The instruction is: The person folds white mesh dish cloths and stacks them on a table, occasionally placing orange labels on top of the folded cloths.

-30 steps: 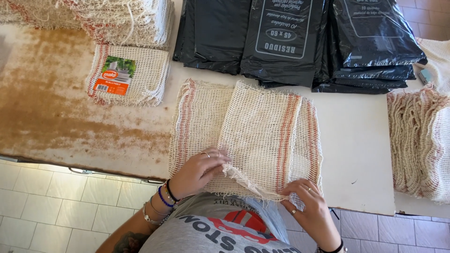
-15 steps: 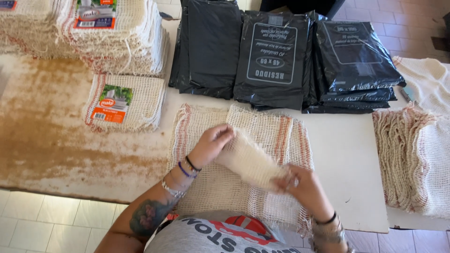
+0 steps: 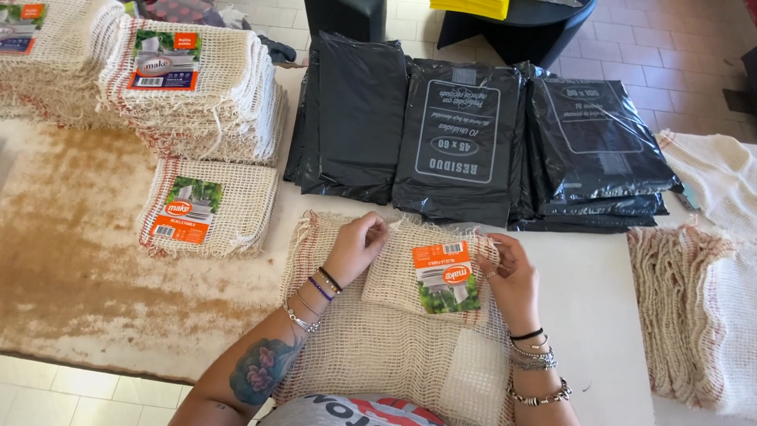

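A folded cream mesh cloth (image 3: pixel 394 272) with an orange and green paper label (image 3: pixel 446 277) lies between my hands. My left hand (image 3: pixel 356 247) grips its left edge. My right hand (image 3: pixel 512 276) holds its right edge beside the label. Under it an unfolded mesh cloth (image 3: pixel 371 347) with red side stripes is spread on the white table (image 3: pixel 599 315), reaching the near edge.
A finished labelled cloth (image 3: pixel 206 208) lies to the left, with tall stacks of labelled cloths (image 3: pixel 197 83) behind it. Black plastic bag packs (image 3: pixel 473 134) fill the back. Loose unfolded cloths (image 3: pixel 694 315) pile at the right. A brown stained board (image 3: pixel 71 252) covers the left.
The cloth has been folded up from a loose piece into a compact rectangle with the label on top. Both hands moved away from my body, onto its two edges.
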